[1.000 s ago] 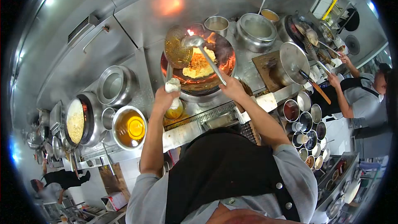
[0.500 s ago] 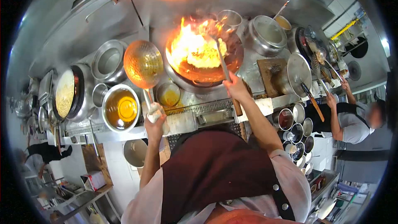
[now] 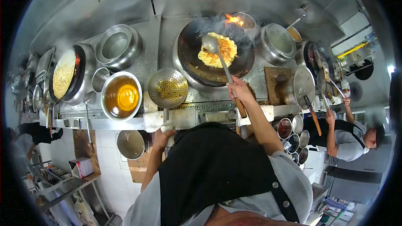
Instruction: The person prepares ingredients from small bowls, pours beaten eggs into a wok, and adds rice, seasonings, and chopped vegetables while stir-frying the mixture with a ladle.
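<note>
My left hand [image 3: 163, 136] is closed round the cloth-wrapped handle of a perforated strainer [image 3: 168, 88], which rests flat near the counter's front edge. Closed on the handle of a steel ladle [image 3: 225, 67] is my right hand [image 3: 240, 90]. The ladle's bowl touches the left side of yellow egg with orange-brown shreds [image 3: 226, 50] in a dark wok [image 3: 193, 65]. Smoke rises at the wok's back, and a small flame [image 3: 233, 19] burns at its rear edge.
Left of the strainer stand a bowl of golden oil [image 3: 122, 96] and a lidded steel pot [image 3: 115, 46]; farther left is another wok [image 3: 79, 73] with pale food. A wooden board [image 3: 274, 77] and pots stand to the right. A co-worker [image 3: 349, 136] works at the far right.
The strainer has moved from over the wok down to the counter at the left. Large flames flared up in the wok and have died down. The ladle stays in the wok.
</note>
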A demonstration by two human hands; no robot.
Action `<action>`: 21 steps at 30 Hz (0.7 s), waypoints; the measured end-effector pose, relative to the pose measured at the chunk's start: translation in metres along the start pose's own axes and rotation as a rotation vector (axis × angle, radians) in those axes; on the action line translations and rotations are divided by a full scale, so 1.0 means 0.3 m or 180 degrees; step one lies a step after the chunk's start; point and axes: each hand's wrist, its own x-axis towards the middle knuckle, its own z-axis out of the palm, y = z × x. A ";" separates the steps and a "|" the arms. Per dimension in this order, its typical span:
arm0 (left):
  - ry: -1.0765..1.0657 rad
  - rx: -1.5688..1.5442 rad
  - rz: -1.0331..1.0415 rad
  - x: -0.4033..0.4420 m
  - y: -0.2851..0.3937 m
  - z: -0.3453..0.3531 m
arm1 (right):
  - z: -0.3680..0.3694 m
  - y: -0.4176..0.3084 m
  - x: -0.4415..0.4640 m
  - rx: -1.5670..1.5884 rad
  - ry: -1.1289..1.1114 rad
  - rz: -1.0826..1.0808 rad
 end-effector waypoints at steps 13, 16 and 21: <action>-0.0419 -0.0672 0.0336 0.136 0.316 0.303 | 0.019 0.078 -0.047 0.0155 0.0366 0.0139; -0.1025 -0.0822 0.0058 0.228 0.313 0.381 | -0.030 0.059 0.016 -0.0156 0.0304 0.0058; -0.1154 -0.1219 -0.0120 0.256 0.359 0.478 | -0.103 -0.008 0.093 0.0055 0.0886 -0.0086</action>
